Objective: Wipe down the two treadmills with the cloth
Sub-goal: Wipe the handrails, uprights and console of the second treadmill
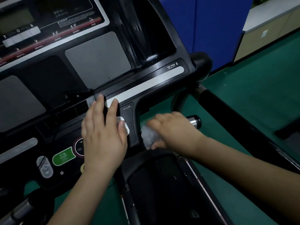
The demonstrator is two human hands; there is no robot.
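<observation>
Left hand (pixel 103 137) lies flat, fingers straight, on the black plastic treadmill console (pixel 90 95). At its three o'clock, right hand (pixel 172 127) clutches a crumpled grey cloth (pixel 150 138) against the console's edge, apparently mid-wipe; next likely sweeps the silver key strip (pixel 146 85)

green floor (pixel 243 103), black treadmill (pixel 146 75) standing on it

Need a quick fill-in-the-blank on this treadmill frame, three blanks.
1. The cloth is held by the ____ hand.
2. The left hand lies flat on the treadmill's ____.
3. The START button is coloured ____.

Missing words: right; console; green
</observation>
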